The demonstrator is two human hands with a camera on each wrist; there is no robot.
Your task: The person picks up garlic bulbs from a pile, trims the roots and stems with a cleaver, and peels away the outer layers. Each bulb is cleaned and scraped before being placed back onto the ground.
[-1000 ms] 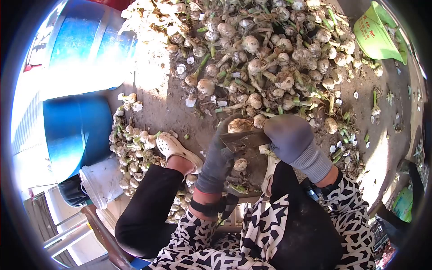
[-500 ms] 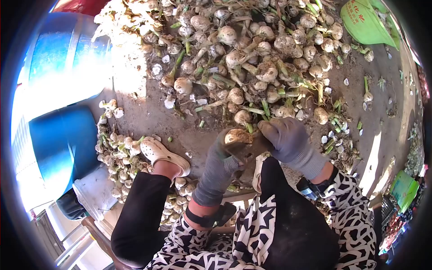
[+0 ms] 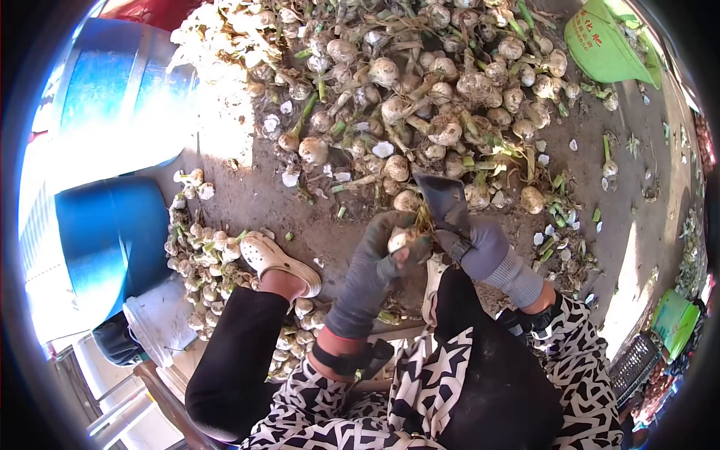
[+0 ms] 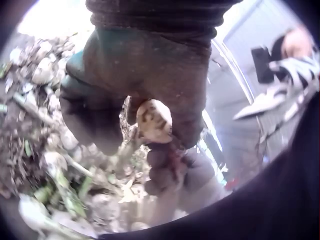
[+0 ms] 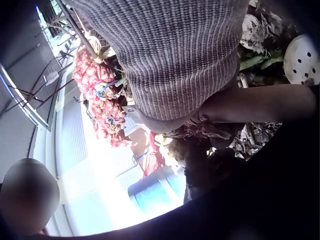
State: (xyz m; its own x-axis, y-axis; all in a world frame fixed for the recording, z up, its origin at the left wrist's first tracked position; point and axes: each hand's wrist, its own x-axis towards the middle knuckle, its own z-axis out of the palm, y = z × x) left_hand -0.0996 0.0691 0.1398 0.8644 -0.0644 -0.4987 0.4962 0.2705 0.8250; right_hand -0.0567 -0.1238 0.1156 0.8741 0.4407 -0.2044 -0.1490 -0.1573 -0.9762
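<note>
My gloved left hand grips a garlic bulb in front of my knees. In the left wrist view the cut bulb shows pale between the glove's fingers, roots and dry leaves hanging by it. My right hand, in a grey knit glove, holds a broad-bladed knife, its dark blade tilted up and away, just right of the bulb. Its wooden handle sticks out of the glove in the right wrist view. The right fingers are mostly hidden there.
A large heap of untrimmed garlic spreads ahead. Trimmed bulbs lie left, by my clog. Blue barrels and a white bucket stand at the left; a green bag lies far right.
The blade has swung from lying across the bulb to pointing up and away beside it. The left hand has turned the bulb, and a pale flake now lies on the heap.
</note>
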